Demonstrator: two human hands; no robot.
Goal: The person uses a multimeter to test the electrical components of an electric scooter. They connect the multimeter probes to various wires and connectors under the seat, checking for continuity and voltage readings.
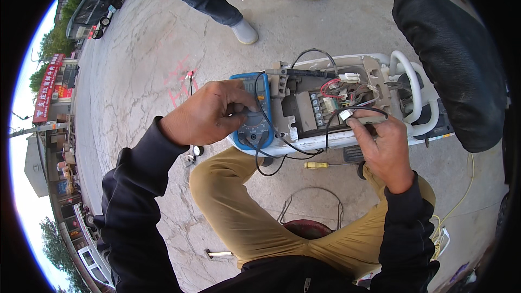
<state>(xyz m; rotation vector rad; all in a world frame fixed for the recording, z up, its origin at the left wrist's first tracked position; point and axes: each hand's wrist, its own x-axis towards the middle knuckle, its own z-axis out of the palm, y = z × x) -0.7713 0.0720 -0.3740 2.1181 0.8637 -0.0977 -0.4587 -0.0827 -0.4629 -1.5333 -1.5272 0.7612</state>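
Note:
My left hand (213,113) is over a blue multimeter (251,137), its fingers curled closed at the round dial. The meter lies at the left end of an open, white-edged vehicle frame (309,144), and black test leads (280,140) loop down from it. At the frame's right part, my right hand (382,146) pinches a small white plug connector (346,114) between thumb and fingers. A black cable arches over that hand. Just beyond it, a bundle of coloured wires (353,89) fills the frame's cavity, beside a row of terminals (317,109).
A yellow-handled screwdriver (316,165) lies on the ground below the frame. A black padded seat (448,68) rises at the right, near a white tubular rail (415,89). Another person's shoes (245,31) stand beyond the frame. A hammer (220,253) lies by my left leg.

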